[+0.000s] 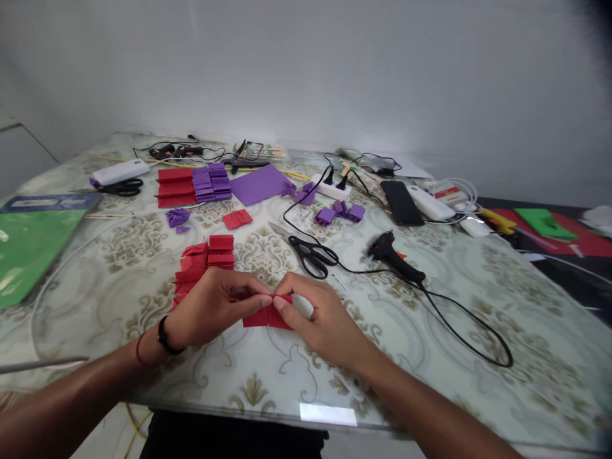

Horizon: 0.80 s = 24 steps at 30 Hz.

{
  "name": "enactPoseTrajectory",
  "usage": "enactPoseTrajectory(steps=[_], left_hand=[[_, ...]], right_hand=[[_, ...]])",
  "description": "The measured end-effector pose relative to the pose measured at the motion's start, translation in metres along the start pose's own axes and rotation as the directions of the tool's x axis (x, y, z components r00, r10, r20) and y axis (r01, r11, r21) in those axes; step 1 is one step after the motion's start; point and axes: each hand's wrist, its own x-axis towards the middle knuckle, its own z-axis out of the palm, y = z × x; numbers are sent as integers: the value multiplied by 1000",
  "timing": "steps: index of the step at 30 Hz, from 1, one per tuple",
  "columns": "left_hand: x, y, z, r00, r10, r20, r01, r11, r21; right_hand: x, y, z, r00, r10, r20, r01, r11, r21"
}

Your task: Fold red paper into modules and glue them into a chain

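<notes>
A small red paper (268, 317) with creases is held between my two hands near the table's front. My left hand (217, 303) pinches its top edge from the left, thumb and index finger together. From the right, my right hand (318, 312) pinches the same edge, its fingertips almost touching the left ones. Folded red papers (192, 268) lie in stacks just behind my left hand and are partly hidden by it. A single red piece (237, 219) rests farther back.
Black-handled scissors (313, 255) lie open behind my hands. To the right is a black glue gun (396, 258) with a looping cable. Folded purple papers (211, 183), a purple sheet (261, 184), a power strip (332, 188) and a phone (401, 203) are farther back. Green sheets (38, 245) lie left.
</notes>
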Motion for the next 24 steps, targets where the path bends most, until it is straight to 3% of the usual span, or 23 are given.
enactPoseTrajectory(steps=[6, 11, 15, 24], left_hand=[[-1, 0, 0, 994, -67, 81, 70, 997, -28], [-2, 3, -2, 978, -50, 203, 17, 987, 160], [-1, -1, -2, 983, -47, 179, 3, 972, 236], [-3, 4, -3, 992, 6, 125, -30, 982, 189]], right_hand=[[0, -1, 0, 999, 28, 17, -28, 999, -16], [1, -4, -2, 999, 42, 6, -42, 999, -16], [1, -4, -1, 999, 34, 0, -34, 999, -14], [0, 0, -2, 996, 42, 78, -36, 997, -68]])
